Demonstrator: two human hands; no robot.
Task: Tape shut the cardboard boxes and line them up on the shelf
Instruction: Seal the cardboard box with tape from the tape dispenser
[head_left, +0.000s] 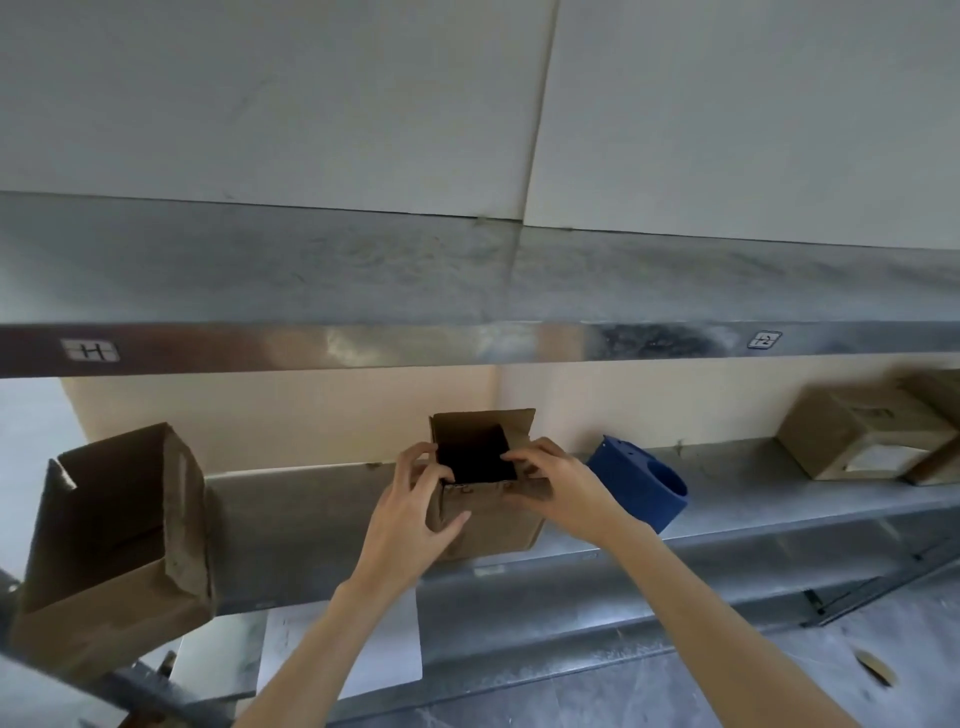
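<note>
Box (493, 525), open-topped: left hand (410, 514) grips its left corner, right hand (558, 488) pinches its right flap.

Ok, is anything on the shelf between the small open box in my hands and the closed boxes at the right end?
Yes: a blue plastic part sits on the shelf just right of the small open box, between it and the closed boxes. The left hand and right hand grip the box.
</note>
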